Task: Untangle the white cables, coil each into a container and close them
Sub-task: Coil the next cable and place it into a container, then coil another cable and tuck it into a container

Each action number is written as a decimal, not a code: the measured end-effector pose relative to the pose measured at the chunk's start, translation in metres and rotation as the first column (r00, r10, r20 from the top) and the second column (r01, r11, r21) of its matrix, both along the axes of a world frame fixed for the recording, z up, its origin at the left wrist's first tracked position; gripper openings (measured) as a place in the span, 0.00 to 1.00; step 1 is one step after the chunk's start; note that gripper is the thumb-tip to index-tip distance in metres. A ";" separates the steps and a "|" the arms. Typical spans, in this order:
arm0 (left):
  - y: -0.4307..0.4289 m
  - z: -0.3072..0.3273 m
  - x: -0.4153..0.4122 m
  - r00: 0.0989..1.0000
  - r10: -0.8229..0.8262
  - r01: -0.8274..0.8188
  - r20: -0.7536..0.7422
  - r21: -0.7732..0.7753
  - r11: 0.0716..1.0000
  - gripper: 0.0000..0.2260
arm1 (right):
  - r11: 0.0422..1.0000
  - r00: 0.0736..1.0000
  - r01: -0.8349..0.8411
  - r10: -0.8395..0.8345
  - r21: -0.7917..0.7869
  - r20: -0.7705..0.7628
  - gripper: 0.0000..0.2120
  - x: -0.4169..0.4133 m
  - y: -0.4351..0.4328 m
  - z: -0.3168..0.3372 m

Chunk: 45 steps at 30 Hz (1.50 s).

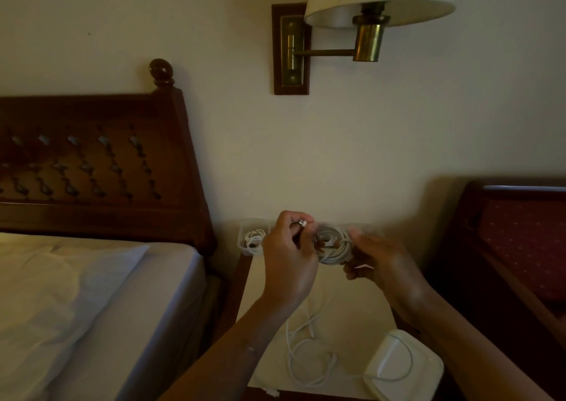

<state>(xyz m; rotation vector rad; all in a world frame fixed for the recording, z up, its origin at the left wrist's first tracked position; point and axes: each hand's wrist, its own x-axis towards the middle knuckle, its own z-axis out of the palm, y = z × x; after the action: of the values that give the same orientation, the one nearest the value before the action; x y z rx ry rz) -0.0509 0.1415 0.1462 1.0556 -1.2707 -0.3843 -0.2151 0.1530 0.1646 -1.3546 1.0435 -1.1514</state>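
Observation:
Above the nightstand (352, 305) I hold a coiled white cable (335, 246) between both hands. My left hand (288, 256) pinches the cable's metal plug end near the top of the coil. My right hand (376, 262) grips the coil's right side. Behind my left hand a clear container (252, 238) against the wall holds another coiled white cable. A loose white cable (309, 357) lies in tangled loops on the nightstand's near part. Part of it runs over a white container lid (404, 367) at the near right corner.
A bed with white sheets (92, 302) and a dark wooden headboard (92, 161) stands left of the nightstand. A dark chair with red upholstery (520, 241) is at the right. A brass wall lamp (367, 27) hangs above.

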 end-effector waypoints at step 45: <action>-0.119 -0.279 0.064 0.398 -0.443 -0.223 0.804 0.553 0.803 0.31 | 0.884 0.472 -0.074 -0.376 -0.461 -0.797 0.05 -0.004 -0.294 -0.196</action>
<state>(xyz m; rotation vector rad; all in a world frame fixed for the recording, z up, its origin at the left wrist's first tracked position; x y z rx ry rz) 0.0130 0.0230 -0.1329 1.8778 -2.3640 -0.2940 -0.2188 -0.1408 -0.0319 -2.4065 1.7320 -0.7836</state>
